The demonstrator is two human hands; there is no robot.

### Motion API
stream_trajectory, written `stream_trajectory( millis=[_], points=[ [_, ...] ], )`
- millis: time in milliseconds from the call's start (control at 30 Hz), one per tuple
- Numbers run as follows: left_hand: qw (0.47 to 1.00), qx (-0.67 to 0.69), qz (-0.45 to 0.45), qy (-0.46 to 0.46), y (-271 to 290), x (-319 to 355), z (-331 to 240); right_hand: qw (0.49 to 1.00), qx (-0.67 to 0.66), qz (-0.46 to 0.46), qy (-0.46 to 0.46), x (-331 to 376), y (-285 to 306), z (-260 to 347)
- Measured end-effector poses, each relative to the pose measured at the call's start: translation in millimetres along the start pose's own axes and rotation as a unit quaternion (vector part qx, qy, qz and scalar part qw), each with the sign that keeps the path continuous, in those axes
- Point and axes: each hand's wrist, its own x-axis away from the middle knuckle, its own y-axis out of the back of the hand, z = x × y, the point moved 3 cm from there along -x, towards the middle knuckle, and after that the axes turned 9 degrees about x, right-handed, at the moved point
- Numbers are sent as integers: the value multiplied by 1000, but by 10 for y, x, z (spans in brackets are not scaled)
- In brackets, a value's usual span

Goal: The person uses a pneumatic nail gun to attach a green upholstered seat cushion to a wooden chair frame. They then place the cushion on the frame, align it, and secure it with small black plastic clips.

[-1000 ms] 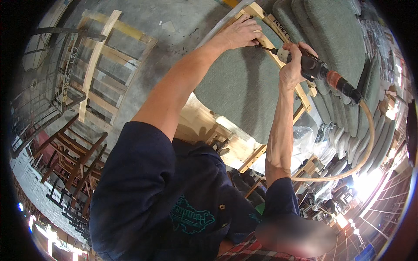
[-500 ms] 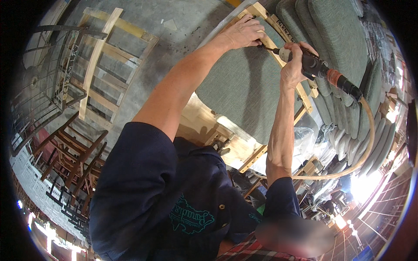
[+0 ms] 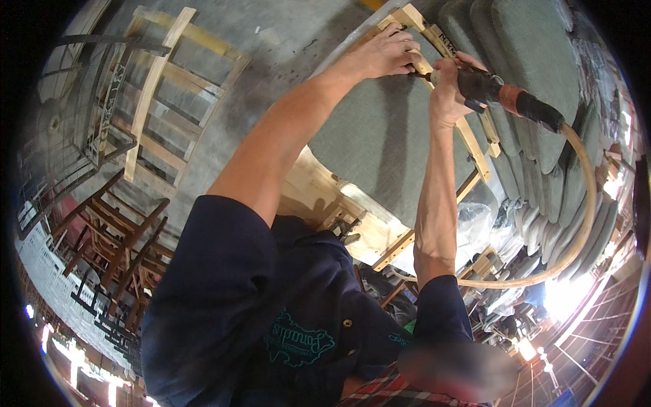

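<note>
A grey-green upholstered chair seat [image 3: 369, 146] lies on the workbench, with a light wooden frame [image 3: 472, 148] along its far and right sides. My right hand [image 3: 447, 91] is wrapped round a hose-fed power screwdriver [image 3: 483, 87], black with a reddish-orange band. The tool lies nearly level, its nose pointing left at the frame's wood. My left hand [image 3: 390, 53] rests at the frame's far corner, thumb and fingers pinched together beside the tool's tip. What those fingers hold is too small to make out. The tip itself is mostly hidden between the two hands.
Stacked grey-green cushions [image 3: 536, 74] crowd the right side. A tan hose [image 3: 586, 176] loops from the tool down past my right forearm. Wooden pallets [image 3: 159, 102] lie on the concrete floor [image 3: 271, 61] at left, near dark wooden chair frames [image 3: 119, 237] and metal racking [image 3: 61, 115].
My right hand and the screwdriver have moved a little left and up, closing the gap to my left hand. My left hand stays pinched at the frame's corner. The whole view has shifted slightly.
</note>
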Motion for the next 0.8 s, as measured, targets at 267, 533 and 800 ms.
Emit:
stream_trajectory(
  millis=[267,533,800],
  points=[
    [996,-47,56,41,25,-47,-88,996,-23,-46,-75,-12,80,-150],
    [996,-64,53,43,39,-41,-79,998,12,-13,-54,-88,37,127],
    [992,-59,99,56,68,-56,-75,992,-82,-43,-86,-35,-46,62]
  ],
)
